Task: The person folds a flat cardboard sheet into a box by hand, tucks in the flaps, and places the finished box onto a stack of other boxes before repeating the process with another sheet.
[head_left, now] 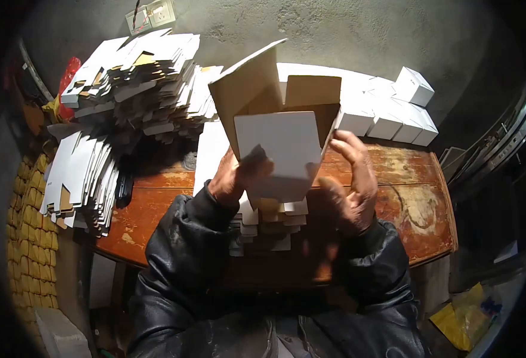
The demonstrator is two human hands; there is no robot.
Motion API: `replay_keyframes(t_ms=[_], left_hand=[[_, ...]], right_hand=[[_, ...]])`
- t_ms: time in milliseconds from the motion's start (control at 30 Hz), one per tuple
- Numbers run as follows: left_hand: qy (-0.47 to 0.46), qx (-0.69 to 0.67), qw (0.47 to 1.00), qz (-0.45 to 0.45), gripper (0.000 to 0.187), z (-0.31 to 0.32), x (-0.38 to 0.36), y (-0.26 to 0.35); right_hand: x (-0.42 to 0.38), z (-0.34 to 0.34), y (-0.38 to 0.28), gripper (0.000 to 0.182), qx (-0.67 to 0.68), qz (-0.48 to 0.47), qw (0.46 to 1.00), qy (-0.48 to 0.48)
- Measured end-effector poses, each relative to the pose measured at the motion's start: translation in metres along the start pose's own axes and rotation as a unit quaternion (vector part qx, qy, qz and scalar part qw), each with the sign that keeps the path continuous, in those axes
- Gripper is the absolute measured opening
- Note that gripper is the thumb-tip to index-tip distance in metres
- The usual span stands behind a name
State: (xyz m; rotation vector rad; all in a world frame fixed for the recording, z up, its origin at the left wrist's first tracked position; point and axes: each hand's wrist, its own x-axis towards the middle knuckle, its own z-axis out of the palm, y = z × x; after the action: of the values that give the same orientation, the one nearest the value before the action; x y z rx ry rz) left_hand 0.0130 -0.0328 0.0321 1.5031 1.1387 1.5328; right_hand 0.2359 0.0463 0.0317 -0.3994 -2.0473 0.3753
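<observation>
A white cardboard box (pixel 284 152) with brown inner faces is held up over the table, its top flaps standing apart. My left hand (pixel 230 179) grips it at the lower left side, the thumb showing across the white front panel. My right hand (pixel 355 182) is open at the box's right side, fingers curved and thumb apart, with the fingertips right at the right edge. Beneath the box, partly hidden by it, lies a small stack of flat white cartons (pixel 269 230) near the table's front edge.
Tall piles of flat white cartons (pixel 155 89) and a lower pile (pixel 78 176) fill the table's left side. Closed white boxes (pixel 388 122) stand in rows at the back right by the wall (pixel 310 30). The worn wooden table (pixel 409 173) has a rounded right edge.
</observation>
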Motion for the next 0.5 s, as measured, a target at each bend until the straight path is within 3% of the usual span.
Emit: replay_keyframes(t_ms=[33, 167, 300, 333, 433, 500], left_hand=[[-0.002, -0.066, 0.998, -0.01, 0.057, -0.001, 0.003, 0.0], [-0.029, -0.055, 0.997, 0.036, 0.073, -0.001, 0.01, -0.014], [-0.045, -0.061, 0.997, 0.007, 0.078, 0.017, 0.009, 0.008], [-0.063, -0.052, 0.996, -0.021, 0.072, 0.014, 0.007, 0.008], [-0.046, -0.06, 0.997, -0.032, 0.07, 0.021, 0.003, 0.015], [-0.046, -0.068, 0.996, -0.027, 0.068, 0.029, -0.002, 0.023]], right_hand=[[0.001, 0.001, 0.003, 0.074, 0.045, 0.03, 0.998, 0.03], [0.008, 0.004, 0.018, 0.086, 0.224, 0.157, 0.95, 0.151], [0.012, -0.007, 0.025, 0.064, 0.307, 0.217, 0.924, 0.073], [0.012, -0.008, 0.022, 0.047, 0.255, 0.209, 0.942, 0.064], [0.011, -0.004, 0.009, 0.037, 0.278, 0.179, 0.939, 0.09], [0.006, -0.011, 0.014, 0.026, 0.164, 0.156, 0.967, 0.113]])
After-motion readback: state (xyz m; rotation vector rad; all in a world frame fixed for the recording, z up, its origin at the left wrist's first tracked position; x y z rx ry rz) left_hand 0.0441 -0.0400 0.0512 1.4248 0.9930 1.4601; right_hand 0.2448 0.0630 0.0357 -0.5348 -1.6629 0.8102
